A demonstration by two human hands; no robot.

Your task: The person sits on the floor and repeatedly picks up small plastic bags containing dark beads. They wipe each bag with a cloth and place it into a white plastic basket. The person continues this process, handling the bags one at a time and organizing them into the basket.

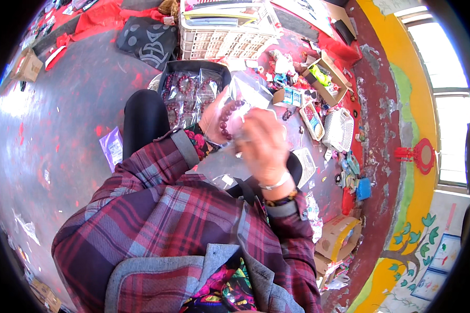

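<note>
A dark red bead bracelet (224, 125) lies against the palm side of my left hand (210, 119), which is closed around it. My right hand (266, 146) is close on its right, with fingers bent toward the bracelet. Motion smears those fingertips, so whether they grip anything is unclear. Clear plastic film (251, 89) shows just beyond both hands; I cannot tell which hand touches it. Past my left hand stands a black box (225, 75) holding several bagged bead bracelets (185, 83).
A cream plastic crate (219, 44) with flat items stands at the far side, beside a dark patterned bag (147, 43). To the right are an open cardboard box (335, 78), white baskets (339, 129) and scattered small goods. A purple packet (111, 147) lies left of my knee.
</note>
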